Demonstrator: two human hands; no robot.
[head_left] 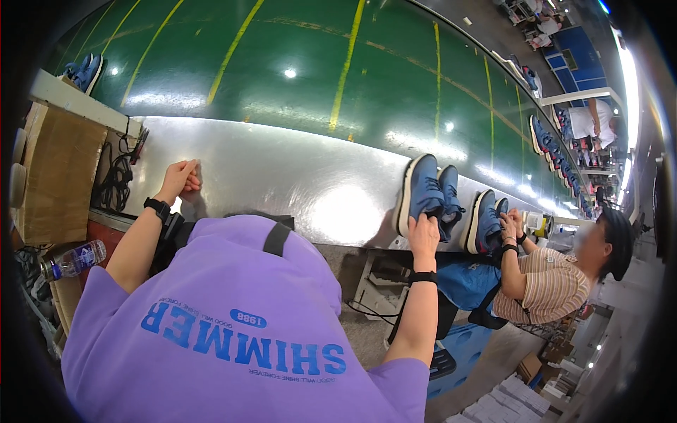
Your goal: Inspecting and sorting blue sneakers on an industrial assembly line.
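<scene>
Shoe upright on heel, toe up | right hand grip apparently pinching heel | left hand curled, empty

purple short-sleeved t-shirt with blue lettering, dark shoulder strap, black wristband on each wrist, bare forearms

Fingertips of right hand hidden behind blue shoe at near edge of metal ledge. Far shoes along green belt too small to resolve.
</scene>
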